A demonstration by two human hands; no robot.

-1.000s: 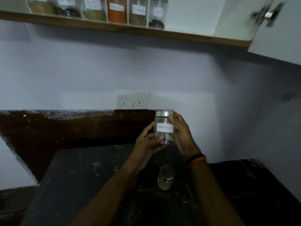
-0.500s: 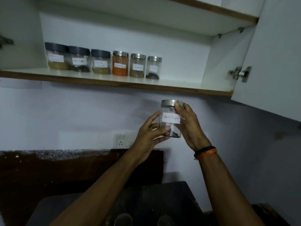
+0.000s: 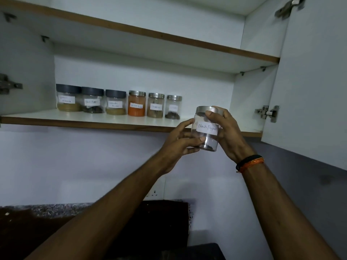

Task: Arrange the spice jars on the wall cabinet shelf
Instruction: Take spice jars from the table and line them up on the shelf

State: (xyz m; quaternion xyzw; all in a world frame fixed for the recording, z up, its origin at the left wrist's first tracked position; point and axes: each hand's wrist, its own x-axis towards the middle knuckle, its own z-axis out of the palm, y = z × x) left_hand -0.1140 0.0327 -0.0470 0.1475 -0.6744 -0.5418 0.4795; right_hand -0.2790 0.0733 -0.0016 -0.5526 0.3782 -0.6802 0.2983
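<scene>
Both hands hold a clear jar (image 3: 206, 130) with a steel lid and a white label reading "Black Pepper"; a few dark peppercorns lie at its bottom. My left hand (image 3: 180, 141) cups its left side and base, my right hand (image 3: 228, 132) wraps its right side and lid. The jar hangs level with the front edge of the lower cabinet shelf (image 3: 105, 119), to the right of a row of several labelled spice jars. That row runs from a dark-lidded jar (image 3: 68, 98) on the left to a small steel-lidded jar (image 3: 173, 107) on the right, with an orange-filled jar (image 3: 136, 104) between.
The shelf is bare to the right of the row, up to the cabinet side wall (image 3: 249, 102). The open cabinet door (image 3: 309, 87) stands at the right with its hinge (image 3: 267, 113). An upper shelf (image 3: 150, 34) spans above. A wall socket (image 3: 155, 192) and dark counter (image 3: 202, 252) lie below.
Both hands have lifted the black pepper jar from above the counter up to shelf level. My view has tilted upward, bringing the cabinet shelves into sight and dropping the counter out.
</scene>
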